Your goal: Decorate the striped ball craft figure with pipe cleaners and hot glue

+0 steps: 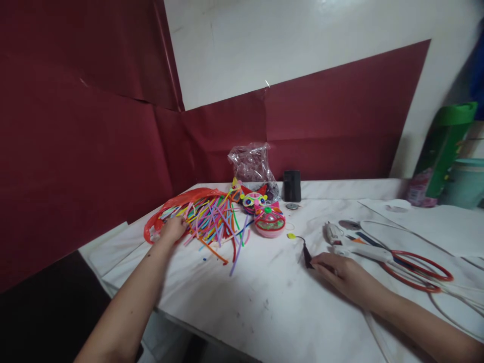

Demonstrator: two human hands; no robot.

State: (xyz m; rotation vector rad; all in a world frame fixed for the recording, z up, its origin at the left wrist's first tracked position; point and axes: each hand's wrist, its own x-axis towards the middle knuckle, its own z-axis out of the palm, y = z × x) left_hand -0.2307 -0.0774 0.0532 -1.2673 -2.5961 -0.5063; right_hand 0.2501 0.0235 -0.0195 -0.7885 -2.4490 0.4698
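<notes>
Black tassel is pinched by right hand; left hand is among strips, grip unclear.

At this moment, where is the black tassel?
The tassel is right of centre in the head view, between the yellow piece and the right hand, which holds its end.

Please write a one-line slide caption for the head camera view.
Left hand at a pile of colourful strips, right hand at a black tassel, over a white marbled table.

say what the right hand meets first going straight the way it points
Past the black tassel it touches, the right hand would probably meet the pink toy first, though depth is hard to judge.
</notes>
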